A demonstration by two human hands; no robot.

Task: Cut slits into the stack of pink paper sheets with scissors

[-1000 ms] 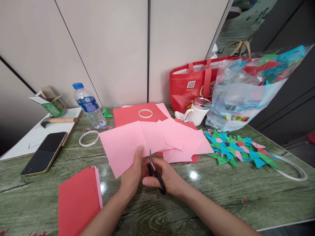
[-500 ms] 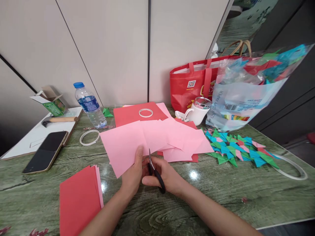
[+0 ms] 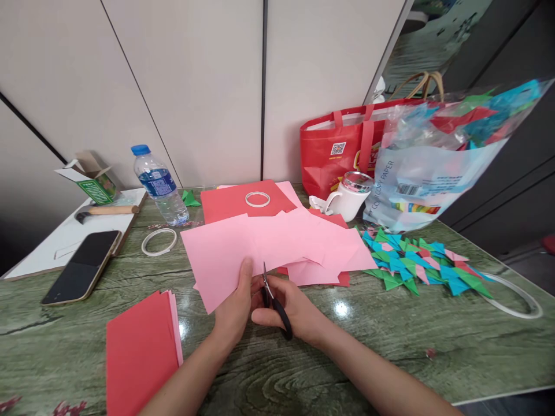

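My left hand pinches a sheet of pink paper by its lower edge, thumb on top. In my right hand is a pair of black-handled scissors, fingers in the loops. The scissors' blades point up and away, at the lower edge of the paper close to my left thumb. Beyond the held sheet, several cut pink pieces lie overlapping on red paper. My left fingers are hidden under the sheet.
A stack of red and pink paper lies front left. Behind stand a water bottle, a white mug, a red bag and a copy-paper bag. Folded paper triangles lie right; a phone lies left.
The held pink sheet has shifted slightly, its left corner a little to the right and its right part lying flatter. Both hands stay nearly in place.
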